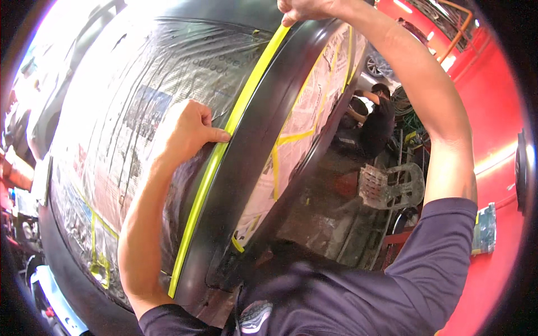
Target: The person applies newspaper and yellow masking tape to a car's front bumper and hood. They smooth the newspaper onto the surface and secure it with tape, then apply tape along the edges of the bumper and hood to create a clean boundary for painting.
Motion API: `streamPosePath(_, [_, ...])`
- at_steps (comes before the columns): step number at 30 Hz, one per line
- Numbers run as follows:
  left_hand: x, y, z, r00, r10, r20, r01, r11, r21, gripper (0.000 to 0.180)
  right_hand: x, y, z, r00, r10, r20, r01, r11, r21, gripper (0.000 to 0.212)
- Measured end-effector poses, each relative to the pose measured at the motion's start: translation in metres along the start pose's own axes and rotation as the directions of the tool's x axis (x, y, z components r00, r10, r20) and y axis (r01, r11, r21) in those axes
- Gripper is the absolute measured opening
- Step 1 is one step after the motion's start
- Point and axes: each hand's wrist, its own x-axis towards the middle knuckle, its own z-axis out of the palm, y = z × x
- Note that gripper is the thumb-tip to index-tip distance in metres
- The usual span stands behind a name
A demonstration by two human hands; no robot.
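A long strip of yellow masking tape (206,182) runs along the black pillar (252,120) of a car, beside glass covered with newspaper and clear plastic film (131,106). My left hand (188,126) has its fingers curled in, and its thumb presses on the tape about midway along the strip. At the upper end of the tape, my right hand (305,10) pinches it between thumb and finger; the top of that hand is cut off by the picture's edge. Newspaper edged with yellow tape covers the side window (300,109) to the right of the pillar.
Another person (378,115) crouches beyond the car near a dark round object. A dirty plastic chair (389,186) stands on the stained floor (319,221). A red wall (493,112) rises on the right. Lower left lies a light-blue panel (59,302).
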Motion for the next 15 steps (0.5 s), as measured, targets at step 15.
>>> streamPosePath(15, [0.044, 0.026, 0.006, 1.0, -0.019, -0.012, 0.018, 0.997, -0.077, 0.045, 0.008, 0.004, 0.039, 0.996, -0.069, 0.064, 0.082, 0.973, -0.216, 0.027])
